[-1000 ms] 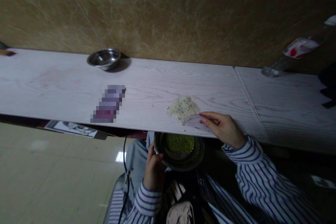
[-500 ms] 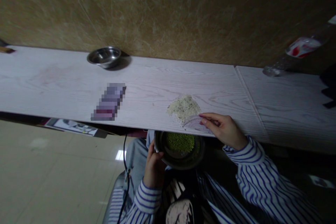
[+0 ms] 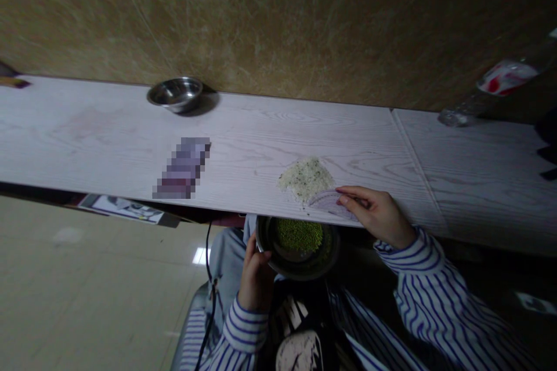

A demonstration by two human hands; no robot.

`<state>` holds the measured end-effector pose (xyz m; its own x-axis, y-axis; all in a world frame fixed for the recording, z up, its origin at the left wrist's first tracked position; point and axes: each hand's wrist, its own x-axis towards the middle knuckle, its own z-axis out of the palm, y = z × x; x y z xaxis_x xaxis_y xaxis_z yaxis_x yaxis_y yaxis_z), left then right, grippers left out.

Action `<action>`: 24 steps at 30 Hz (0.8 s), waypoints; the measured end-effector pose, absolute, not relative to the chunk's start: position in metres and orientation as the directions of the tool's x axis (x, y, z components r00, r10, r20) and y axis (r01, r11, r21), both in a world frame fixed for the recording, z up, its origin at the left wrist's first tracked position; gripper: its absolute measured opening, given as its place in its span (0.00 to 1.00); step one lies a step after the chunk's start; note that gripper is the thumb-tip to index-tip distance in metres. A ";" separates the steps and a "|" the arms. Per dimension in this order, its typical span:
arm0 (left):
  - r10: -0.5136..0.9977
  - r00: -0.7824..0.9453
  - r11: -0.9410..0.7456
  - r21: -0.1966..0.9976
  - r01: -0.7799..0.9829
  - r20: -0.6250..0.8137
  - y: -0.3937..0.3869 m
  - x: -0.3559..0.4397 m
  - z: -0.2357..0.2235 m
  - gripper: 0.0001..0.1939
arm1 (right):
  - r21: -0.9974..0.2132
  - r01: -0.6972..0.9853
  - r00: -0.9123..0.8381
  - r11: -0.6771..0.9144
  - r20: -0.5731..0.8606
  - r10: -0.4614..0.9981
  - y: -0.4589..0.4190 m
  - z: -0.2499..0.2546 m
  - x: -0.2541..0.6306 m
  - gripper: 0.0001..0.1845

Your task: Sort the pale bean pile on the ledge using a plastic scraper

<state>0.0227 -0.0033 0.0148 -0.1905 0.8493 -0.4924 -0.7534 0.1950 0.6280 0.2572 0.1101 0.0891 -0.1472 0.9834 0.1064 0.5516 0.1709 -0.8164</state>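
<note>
My left hand (image 3: 256, 275) grips the left rim of a dark metal bowl (image 3: 319, 266), held just below the table's front edge. Green mung beans (image 3: 300, 235) lie inside it. Between the thumb and fingers of my right hand (image 3: 378, 214) is a clear protractor (image 3: 326, 200), low over the tabletop near the edge. Its curved side faces a pile of rice (image 3: 307, 177) flecked with dark green bits, at the pile's lower right. Whether the protractor touches the grains I cannot tell. A few stray grains lie between the pile and the edge.
A steel bowl (image 3: 176, 94) stands by the wall on the white wood-grain table (image 3: 243, 139). Left of the pile lies a blurred-out flat object (image 3: 183, 168). A plastic bottle (image 3: 500, 84) stands at the right. A black cable (image 3: 208, 261) hangs beside my leg.
My right hand and the protractor have shifted very slightly right, away from the pile. My left hand and the bowl of beans stay put.
</note>
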 end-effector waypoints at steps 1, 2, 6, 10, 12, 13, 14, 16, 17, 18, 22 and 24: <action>0.849 -0.191 0.191 0.623 -0.758 -0.492 -0.003 0.023 0.015 0.24 | -0.820 0.546 -0.153 0.172 0.104 0.983 0.110 0.089 0.257 0.15; 0.848 -0.188 0.193 0.617 -0.763 -0.496 -0.003 0.023 0.015 0.23 | -0.822 0.542 -0.162 0.176 0.103 0.981 0.110 0.090 0.256 0.15; 0.841 -0.176 0.224 0.625 -0.748 -0.511 -0.004 0.023 0.013 0.24 | -0.801 0.563 -0.192 0.204 0.113 0.975 0.109 0.092 0.250 0.14; 0.846 -0.190 0.209 0.637 -0.742 -0.499 -0.004 0.022 0.013 0.24 | -0.786 0.585 -0.168 0.199 0.123 0.978 0.111 0.094 0.252 0.14; 0.846 -0.185 0.205 0.626 -0.752 -0.499 -0.004 0.022 0.014 0.24 | -0.795 0.577 -0.149 0.188 0.124 0.981 0.112 0.094 0.254 0.14; 0.847 -0.182 0.203 0.619 -0.758 -0.500 -0.004 0.022 0.014 0.23 | -0.800 0.572 -0.143 0.182 0.121 0.982 0.113 0.094 0.255 0.15; 0.847 -0.180 0.200 0.614 -0.764 -0.500 -0.004 0.022 0.014 0.23 | -0.804 0.567 -0.142 0.179 0.119 0.983 0.113 0.093 0.255 0.15; 0.849 -0.181 0.193 0.610 -0.768 -0.497 -0.004 0.022 0.013 0.23 | -0.806 0.565 -0.143 0.179 0.118 0.983 0.113 0.092 0.254 0.15; 0.850 -0.182 0.193 0.614 -0.766 -0.494 -0.004 0.022 0.013 0.23 | -0.805 0.565 -0.147 0.180 0.117 0.982 0.112 0.092 0.253 0.15; 0.852 -0.184 0.194 0.620 -0.760 -0.491 -0.004 0.022 0.012 0.23 | -0.804 0.566 -0.153 0.183 0.115 0.981 0.112 0.091 0.252 0.14; 0.851 -0.194 0.201 0.644 -0.738 -0.489 -0.004 0.021 0.012 0.27 | -0.807 0.560 -0.174 0.188 0.107 0.979 0.111 0.092 0.250 0.15; 0.846 -0.194 0.209 0.644 -0.736 -0.496 -0.004 0.021 0.012 0.28 | -0.812 0.554 -0.170 0.183 0.105 0.980 0.110 0.093 0.250 0.15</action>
<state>0.0210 -0.0038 0.0121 -0.1942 0.8461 -0.4964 -0.7356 0.2092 0.6443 0.2501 0.1102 0.0932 -0.1698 0.9799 0.1050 0.5540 0.1831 -0.8121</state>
